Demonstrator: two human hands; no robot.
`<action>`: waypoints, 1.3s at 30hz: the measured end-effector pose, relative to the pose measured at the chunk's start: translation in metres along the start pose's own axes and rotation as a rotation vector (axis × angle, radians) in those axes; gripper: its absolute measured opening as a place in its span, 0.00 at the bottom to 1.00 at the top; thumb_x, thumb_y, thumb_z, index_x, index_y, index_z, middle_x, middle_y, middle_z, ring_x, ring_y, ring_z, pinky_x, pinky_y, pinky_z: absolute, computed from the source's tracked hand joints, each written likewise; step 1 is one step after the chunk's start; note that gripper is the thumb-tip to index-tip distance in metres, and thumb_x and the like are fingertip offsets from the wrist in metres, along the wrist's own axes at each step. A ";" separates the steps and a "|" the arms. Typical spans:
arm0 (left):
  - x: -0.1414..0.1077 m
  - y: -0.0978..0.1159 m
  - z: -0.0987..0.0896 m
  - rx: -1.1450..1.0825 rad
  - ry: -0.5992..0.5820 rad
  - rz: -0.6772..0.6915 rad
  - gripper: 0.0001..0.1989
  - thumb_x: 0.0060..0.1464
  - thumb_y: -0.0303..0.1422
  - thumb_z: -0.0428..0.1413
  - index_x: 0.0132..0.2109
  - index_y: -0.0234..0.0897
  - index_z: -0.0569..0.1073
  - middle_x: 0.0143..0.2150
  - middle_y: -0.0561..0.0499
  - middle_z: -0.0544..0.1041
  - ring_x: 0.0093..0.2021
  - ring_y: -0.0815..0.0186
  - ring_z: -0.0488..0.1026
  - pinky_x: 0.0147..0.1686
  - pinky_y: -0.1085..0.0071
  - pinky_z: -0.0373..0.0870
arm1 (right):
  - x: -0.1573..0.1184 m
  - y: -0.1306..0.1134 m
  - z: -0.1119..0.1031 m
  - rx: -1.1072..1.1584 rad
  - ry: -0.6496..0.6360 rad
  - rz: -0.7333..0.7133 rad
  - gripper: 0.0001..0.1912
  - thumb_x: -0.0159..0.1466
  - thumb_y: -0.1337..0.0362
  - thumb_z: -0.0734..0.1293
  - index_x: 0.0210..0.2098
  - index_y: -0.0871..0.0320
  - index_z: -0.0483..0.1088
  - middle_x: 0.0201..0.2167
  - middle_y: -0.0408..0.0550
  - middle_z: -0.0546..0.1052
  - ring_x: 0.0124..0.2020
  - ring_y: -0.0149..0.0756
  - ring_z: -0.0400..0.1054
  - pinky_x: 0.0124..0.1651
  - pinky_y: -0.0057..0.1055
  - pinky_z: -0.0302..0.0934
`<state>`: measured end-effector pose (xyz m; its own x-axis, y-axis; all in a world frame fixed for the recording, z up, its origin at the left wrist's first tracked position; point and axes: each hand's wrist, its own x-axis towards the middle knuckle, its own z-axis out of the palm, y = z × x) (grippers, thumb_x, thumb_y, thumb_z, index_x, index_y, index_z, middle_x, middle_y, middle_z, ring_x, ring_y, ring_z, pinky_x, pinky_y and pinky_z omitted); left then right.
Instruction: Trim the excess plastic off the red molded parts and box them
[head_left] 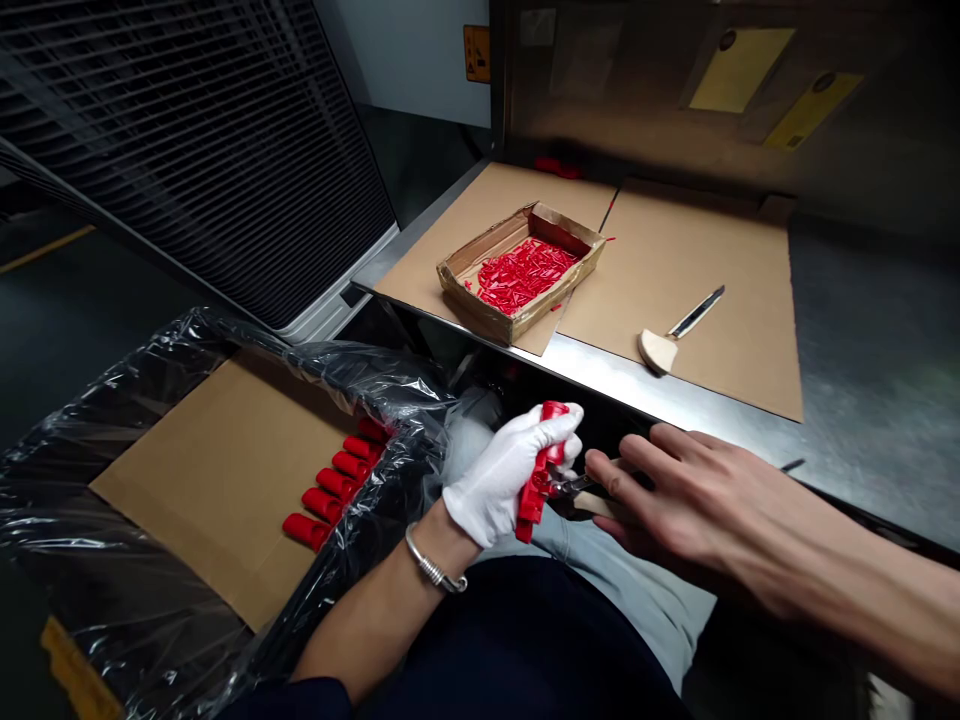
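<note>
My left hand point(514, 465), in a white glove, is closed around a red plastic part point(534, 495) with a rounded upper end and a narrower lower end. My bare right hand point(667, 490) grips a pair of pliers point(592, 502) with metal jaws and a pale handle. The jaws touch or nearly touch the middle of the red part; the exact contact is too small to make out. Both hands are above my lap, in front of the metal table's edge. My right fingers hide much of the handles.
On the cardboard-covered table point(862, 300) stands a cardboard tray point(480, 313) of small red scraps. Right of it lie a knife point(696, 312) and a cream wedge-shaped piece point(658, 352). At left, a plastic-lined box point(67, 440) holds several red parts point(330, 490) on a cardboard sheet point(217, 480).
</note>
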<state>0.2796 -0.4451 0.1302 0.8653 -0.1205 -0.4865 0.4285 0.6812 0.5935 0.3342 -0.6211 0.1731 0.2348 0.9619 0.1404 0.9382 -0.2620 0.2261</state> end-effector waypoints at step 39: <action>0.033 0.029 0.014 -0.414 0.028 0.253 0.08 0.54 0.32 0.61 0.36 0.33 0.69 0.22 0.59 0.61 0.21 0.77 0.61 0.20 0.80 0.56 | 0.049 0.048 -0.020 0.127 -0.144 -0.068 0.15 0.67 0.55 0.57 0.35 0.58 0.68 0.30 0.49 0.69 0.29 0.37 0.62 0.34 0.37 0.47</action>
<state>0.3242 -0.4394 0.1408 0.9193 0.1012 -0.3802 0.0617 0.9173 0.3934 0.3856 -0.5883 0.2102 0.1955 0.9806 -0.0126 0.9754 -0.1931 0.1061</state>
